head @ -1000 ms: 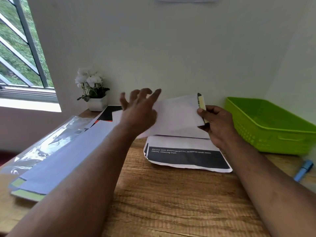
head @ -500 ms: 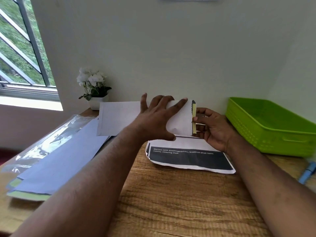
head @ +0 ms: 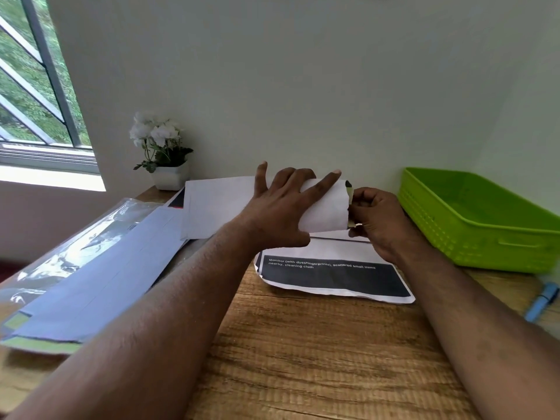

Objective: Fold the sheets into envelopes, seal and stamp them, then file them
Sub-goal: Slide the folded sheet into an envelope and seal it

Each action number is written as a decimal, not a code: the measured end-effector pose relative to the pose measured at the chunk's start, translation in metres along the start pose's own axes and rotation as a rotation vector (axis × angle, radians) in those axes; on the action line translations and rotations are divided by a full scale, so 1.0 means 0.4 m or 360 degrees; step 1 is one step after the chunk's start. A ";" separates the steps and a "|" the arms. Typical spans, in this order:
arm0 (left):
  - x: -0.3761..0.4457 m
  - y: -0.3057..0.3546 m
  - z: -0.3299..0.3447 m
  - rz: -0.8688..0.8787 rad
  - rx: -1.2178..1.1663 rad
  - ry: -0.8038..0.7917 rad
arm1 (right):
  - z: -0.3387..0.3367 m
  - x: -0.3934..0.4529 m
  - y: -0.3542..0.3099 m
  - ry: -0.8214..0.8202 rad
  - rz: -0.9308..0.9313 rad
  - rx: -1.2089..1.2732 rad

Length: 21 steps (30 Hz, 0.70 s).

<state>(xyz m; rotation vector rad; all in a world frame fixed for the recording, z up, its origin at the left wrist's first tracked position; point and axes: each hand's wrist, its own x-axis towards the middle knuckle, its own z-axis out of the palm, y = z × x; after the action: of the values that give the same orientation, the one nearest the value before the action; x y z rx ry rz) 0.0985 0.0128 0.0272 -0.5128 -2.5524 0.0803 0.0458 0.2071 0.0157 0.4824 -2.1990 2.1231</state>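
Observation:
A long white envelope (head: 218, 204) is held up on edge above the wooden desk (head: 303, 344). My left hand (head: 285, 204) lies spread flat over its right half, with the thumb underneath. My right hand (head: 375, 219) pinches the envelope's right end, where the yellow-green flap strip (head: 350, 192) shows. Under both hands lies a printed sheet (head: 333, 277) with a black band and white text. A pile of more white envelopes (head: 91, 286) with green flap strips lies at the left.
A green plastic basket (head: 478, 219) stands at the right against the wall. A blue pen (head: 542, 301) lies in front of it. A small pot of white flowers (head: 163, 156) sits at the back left, next to crinkled clear plastic packaging (head: 75, 237).
The envelope has dropped lower and turned more upright. My left hand went from hovering open to pressing on it. My right hand has closed tighter on the flap end.

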 end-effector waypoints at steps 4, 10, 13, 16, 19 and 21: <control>0.002 0.010 0.005 0.0032 -0.0005 -0.0032 | 0.007 -0.003 0.003 -0.0113 0.0096 0.0186; 0.002 0.022 -0.010 0.0061 -0.0063 0.0052 | -0.002 -0.005 0.000 -0.0032 0.0105 0.0164; 0.003 0.025 -0.006 0.0061 -0.0054 0.0044 | -0.010 -0.003 0.005 -0.0116 0.0154 0.0195; 0.005 0.023 0.002 0.0083 -0.0070 0.0005 | -0.004 0.001 0.001 -0.0189 0.0151 0.0261; -0.003 -0.015 -0.009 -0.0066 -0.0138 -0.0106 | -0.016 0.007 -0.002 -0.0183 0.0169 0.0298; -0.014 -0.044 -0.014 -0.0190 -0.0176 -0.0168 | -0.032 0.007 0.000 -0.0182 0.0203 0.0274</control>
<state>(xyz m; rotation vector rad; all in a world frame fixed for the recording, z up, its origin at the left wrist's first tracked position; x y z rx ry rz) 0.0997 -0.0059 0.0322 -0.4064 -2.6963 -0.0793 0.0409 0.2190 0.0173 0.4974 -2.1691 2.4235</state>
